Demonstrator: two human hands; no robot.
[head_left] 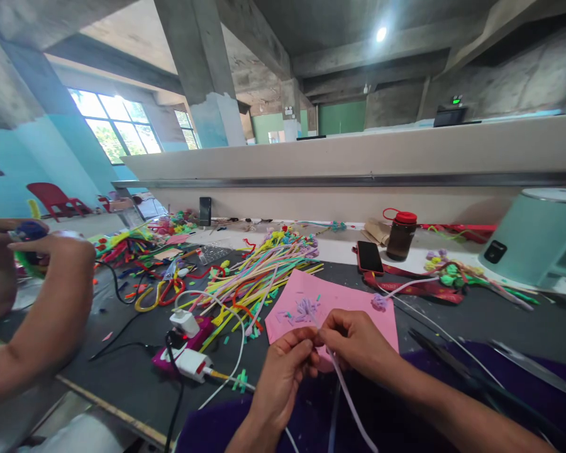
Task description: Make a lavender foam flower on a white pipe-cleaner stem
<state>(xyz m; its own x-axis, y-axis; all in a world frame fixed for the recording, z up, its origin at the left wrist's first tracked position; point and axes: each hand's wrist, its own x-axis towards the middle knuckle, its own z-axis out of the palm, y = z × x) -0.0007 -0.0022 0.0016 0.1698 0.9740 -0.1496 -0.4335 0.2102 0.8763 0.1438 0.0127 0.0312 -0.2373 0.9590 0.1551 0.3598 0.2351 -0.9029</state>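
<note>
While your left hand and right hand are meeting over the near part of the flat pink sheet, both grips are clamping on the pale lilac fuzzy stem, thumbs pressing against fingers; your fingertips are covering the exact pinch. The stem is trailing toward the near right, and a spiky lilac fuzzy cluster is showing just beyond your fingertips; whether it is joining the stem, you cannot tell. For neat work, you are probably best steadying with the left and turning gently with the right, since squeezing hard could be flattening the fuzz. Small lilac and teal clippings are lying around the cluster, so you are wise minding where they are catching. Among containers, a brown see-through bottle with a red cap is standing at the far right of the dark-topped table, its tint hiding any contents. Farther right, a large pale teal jug is standing, its inside not showing.
</note>
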